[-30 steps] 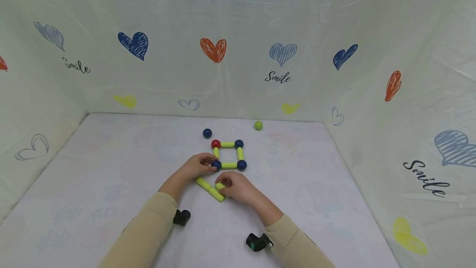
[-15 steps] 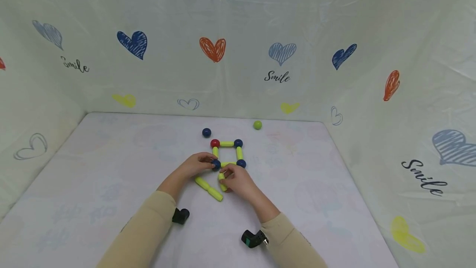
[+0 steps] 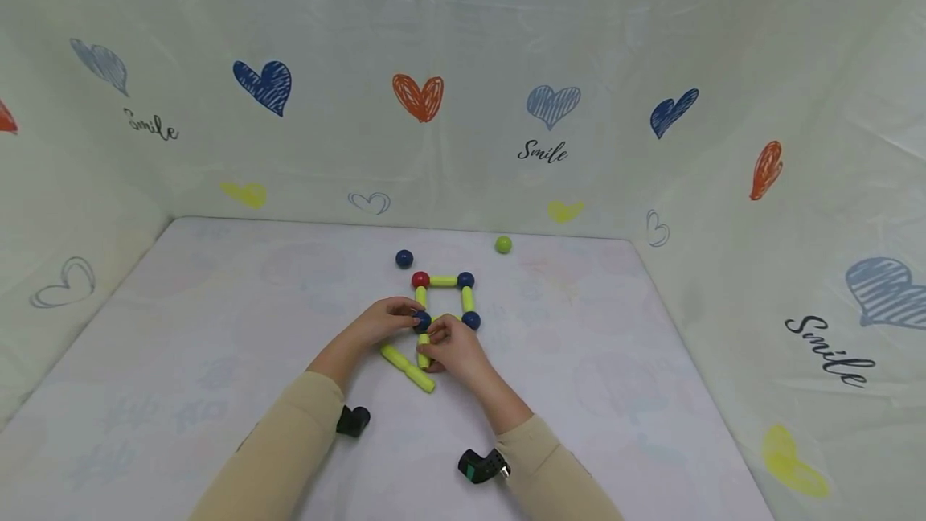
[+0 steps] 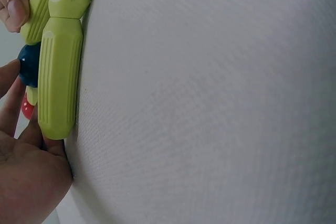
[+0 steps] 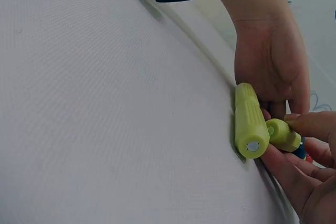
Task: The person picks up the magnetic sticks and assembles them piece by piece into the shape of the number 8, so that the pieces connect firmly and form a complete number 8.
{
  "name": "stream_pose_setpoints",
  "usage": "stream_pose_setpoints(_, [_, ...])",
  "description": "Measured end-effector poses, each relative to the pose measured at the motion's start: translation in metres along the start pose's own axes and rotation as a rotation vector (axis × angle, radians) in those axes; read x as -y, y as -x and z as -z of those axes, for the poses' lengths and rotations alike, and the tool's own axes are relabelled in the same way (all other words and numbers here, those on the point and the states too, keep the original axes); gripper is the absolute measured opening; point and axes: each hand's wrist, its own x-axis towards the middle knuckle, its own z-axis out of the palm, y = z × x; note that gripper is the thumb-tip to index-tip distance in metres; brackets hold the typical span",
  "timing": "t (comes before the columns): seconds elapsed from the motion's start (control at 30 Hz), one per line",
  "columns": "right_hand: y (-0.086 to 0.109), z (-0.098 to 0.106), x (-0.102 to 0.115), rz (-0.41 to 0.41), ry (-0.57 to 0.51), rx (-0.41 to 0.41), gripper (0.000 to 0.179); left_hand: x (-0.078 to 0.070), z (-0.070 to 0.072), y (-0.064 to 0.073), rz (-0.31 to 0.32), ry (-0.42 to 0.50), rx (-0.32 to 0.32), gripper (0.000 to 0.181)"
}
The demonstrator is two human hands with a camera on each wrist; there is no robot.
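Magnetic rods and balls form a square on the table, with a red ball (image 3: 420,280) at its far left corner. My left hand (image 3: 381,322) holds the blue ball (image 3: 422,321) at the near left corner between thumb and fingers. With my right hand (image 3: 457,350) I pinch a yellow-green magnetic rod (image 3: 424,350), which meets that blue ball (image 4: 30,65) end-on in the left wrist view. Two more magnetic rods (image 3: 407,368) lie joined end to end just left of the held rod. In the right wrist view, my right fingers partly cover the held rod (image 5: 284,135).
A loose blue ball (image 3: 404,259) lies behind the square, and a green ball (image 3: 503,244) sits near the table's back edge. A curtain (image 3: 485,103) printed with hearts hangs around the table (image 3: 217,328). A wrist camera (image 3: 483,466) is on my right wrist.
My right hand has moved the magnetic rod forward, then left, and turned it to point at the near left blue ball. My left hand has stayed at that ball.
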Motion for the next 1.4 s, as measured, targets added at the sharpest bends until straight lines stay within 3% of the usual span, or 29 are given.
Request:
stream_pose_setpoints(0.97, [-0.007, -0.01, -0.001, 0.011, -0.009, -0.095, 0.019, -0.001, -0.001, 0.0, -0.001, 0.004, 0.0, 0.027])
stream_pose_setpoints(1.4, [-0.013, 0.001, 0.0, 0.035, 0.005, -0.087, 0.018, -0.013, 0.002, -0.012, -0.023, -0.147, -0.009, 0.023])
